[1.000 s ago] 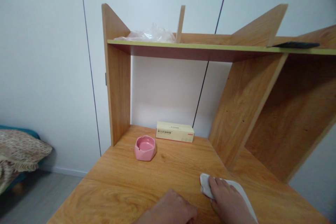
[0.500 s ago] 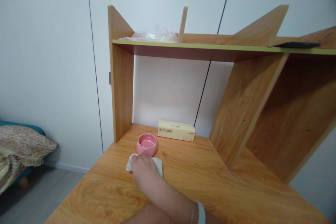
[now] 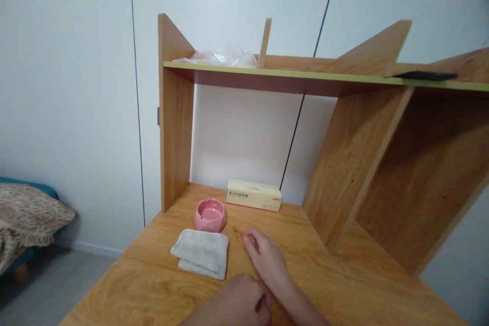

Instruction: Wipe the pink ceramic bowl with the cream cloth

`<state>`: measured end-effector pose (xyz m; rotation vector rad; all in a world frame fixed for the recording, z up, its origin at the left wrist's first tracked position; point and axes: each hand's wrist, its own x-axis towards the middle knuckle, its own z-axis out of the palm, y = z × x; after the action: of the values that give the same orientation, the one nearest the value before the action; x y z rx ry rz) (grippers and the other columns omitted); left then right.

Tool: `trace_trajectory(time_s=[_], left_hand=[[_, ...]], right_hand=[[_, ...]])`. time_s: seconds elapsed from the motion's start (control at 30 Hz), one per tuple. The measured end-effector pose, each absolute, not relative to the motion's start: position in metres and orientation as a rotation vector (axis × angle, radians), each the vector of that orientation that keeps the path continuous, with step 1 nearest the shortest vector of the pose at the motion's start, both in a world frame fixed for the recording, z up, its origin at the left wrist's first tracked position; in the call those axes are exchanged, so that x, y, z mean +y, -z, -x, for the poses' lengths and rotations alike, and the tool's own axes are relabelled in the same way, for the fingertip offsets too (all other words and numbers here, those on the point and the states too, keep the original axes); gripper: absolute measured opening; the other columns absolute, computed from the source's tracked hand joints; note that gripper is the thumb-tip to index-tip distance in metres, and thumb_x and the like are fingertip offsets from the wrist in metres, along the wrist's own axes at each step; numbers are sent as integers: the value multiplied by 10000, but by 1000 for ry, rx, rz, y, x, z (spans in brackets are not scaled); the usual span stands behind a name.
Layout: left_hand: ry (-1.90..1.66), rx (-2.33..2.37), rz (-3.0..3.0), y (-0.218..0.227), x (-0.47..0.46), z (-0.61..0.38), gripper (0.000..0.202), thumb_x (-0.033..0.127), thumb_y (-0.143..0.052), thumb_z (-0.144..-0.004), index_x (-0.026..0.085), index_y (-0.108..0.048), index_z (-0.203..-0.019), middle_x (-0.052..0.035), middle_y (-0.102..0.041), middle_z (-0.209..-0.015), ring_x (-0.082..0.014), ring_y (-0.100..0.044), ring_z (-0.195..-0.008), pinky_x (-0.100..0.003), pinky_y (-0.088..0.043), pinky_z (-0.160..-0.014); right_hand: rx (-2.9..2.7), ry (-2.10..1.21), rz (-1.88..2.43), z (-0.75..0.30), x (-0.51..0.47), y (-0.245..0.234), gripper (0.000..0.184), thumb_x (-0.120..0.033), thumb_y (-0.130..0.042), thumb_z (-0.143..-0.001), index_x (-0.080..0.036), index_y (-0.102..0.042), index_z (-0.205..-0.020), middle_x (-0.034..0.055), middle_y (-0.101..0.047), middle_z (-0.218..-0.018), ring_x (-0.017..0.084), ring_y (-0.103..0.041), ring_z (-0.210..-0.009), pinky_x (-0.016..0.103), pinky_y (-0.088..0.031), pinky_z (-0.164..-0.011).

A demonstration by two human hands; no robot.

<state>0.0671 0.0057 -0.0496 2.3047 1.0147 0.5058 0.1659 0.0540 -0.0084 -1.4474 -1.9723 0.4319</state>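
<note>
My right hand (image 3: pixel 267 257) is just above or on the desk, to the right of a folded grey-white cloth (image 3: pixel 202 253). Its fingers curl inward with no object visible in them; a small reddish spot shows at the fingertips. Closer to me, my left hand (image 3: pixel 244 298) is curled into a loose fist, its thumb side towards the right wrist. The cloth lies flat on the wood, apart from both hands. Right behind it stands a pink faceted ashtray (image 3: pixel 210 215), with its bowl facing up and nothing visible inside.
A cream cling film box (image 3: pixel 254 195) lies behind the ashtray. The wooden desk (image 3: pixel 305 275) carries a shelf (image 3: pixel 282 75) with upright panels, a clear plastic bag (image 3: pixel 225 56) and a dark flat object (image 3: pixel 426 76). A patterned blanket (image 3: pixel 30 209) drapes over furniture at left.
My right hand has let go of the cloth and moved right. The cloth now lies spread in folded form, nearer to me. My left hand has come into fuller view.
</note>
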Motion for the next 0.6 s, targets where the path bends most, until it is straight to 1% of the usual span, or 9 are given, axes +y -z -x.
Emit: trace_trajectory(time_s=[0.03,0.1,0.17,0.23,0.3,0.37,0.43,0.53,0.6], left_hand=[[-514,1065,-2281,48,17,-67,174,123,-449,-751,171,-609,-801,0,-610,-700,-107,-524,-600,-212,-397,-560],[-531,1117,-2204,45,30,-68,218,87,-425,-687,171,-610,-767,16,-590,-636,-92,-485,-553,-184,-347,-511],[-551,1095,-2103,43,33,-68,229,87,-410,-659,161,-605,-753,28,-557,-603,-88,-460,-548,-174,-323,-494],[-598,1079,-2000,43,32,-68,222,87,-398,-651,153,-599,-719,40,-511,-566,-85,-435,-541,-170,-310,-492],[-655,1048,-1900,45,33,-69,219,79,-383,-650,148,-587,-692,46,-482,-550,-82,-419,-535,-169,-301,-493],[-695,1030,-1815,49,36,-70,212,72,-373,-652,145,-571,-673,49,-471,-543,-78,-408,-521,-170,-291,-486],[-705,1034,-1738,52,39,-72,202,74,-366,-653,146,-554,-667,60,-441,-508,-73,-382,-475,-172,-270,-457],[-721,1020,-1619,53,41,-74,194,87,-346,-651,157,-526,-669,88,-364,-425,-69,-330,-382,-176,-239,-409],[-746,972,-1559,52,40,-74,190,90,-337,-639,160,-511,-665,95,-360,-399,-67,-333,-353,-172,-243,-395]], right_hand=[[-1913,-484,1470,-180,58,19,318,-395,-339,-831,-194,-559,-722,24,-608,-656,156,-562,-623,256,-398,-596],[-1771,-659,1439,-201,65,38,385,-473,-331,-806,-188,-531,-644,0,-540,-532,137,-521,-507,238,-381,-499],[-1622,-867,1404,-210,71,53,436,-554,-332,-764,-183,-521,-634,-36,-468,-446,100,-425,-360,214,-312,-374],[-1478,-1079,1369,-213,75,60,477,-624,-357,-706,-178,-519,-659,-60,-441,-413,73,-351,-279,192,-238,-304],[-1360,-1260,1308,-214,75,61,501,-662,-413,-643,-174,-516,-683,-61,-459,-417,68,-367,-269,177,-233,-285],[-1269,-1384,1226,-215,74,58,498,-654,-486,-604,-167,-521,-702,-51,-488,-436,73,-422,-303,170,-271,-300],[-1186,-1449,1146,-218,71,53,469,-614,-550,-593,-160,-529,-709,-41,-512,-457,67,-444,-335,164,-290,-322],[-1078,-1493,1055,-222,67,49,417,-550,-615,-590,-154,-536,-692,-33,-532,-474,56,-438,-354,163,-291,-343],[-1028,-1509,1023,-223,67,47,395,-520,-643,-584,-151,-538,-678,-31,-535,-475,54,-436,-361,164,-288,-353]])
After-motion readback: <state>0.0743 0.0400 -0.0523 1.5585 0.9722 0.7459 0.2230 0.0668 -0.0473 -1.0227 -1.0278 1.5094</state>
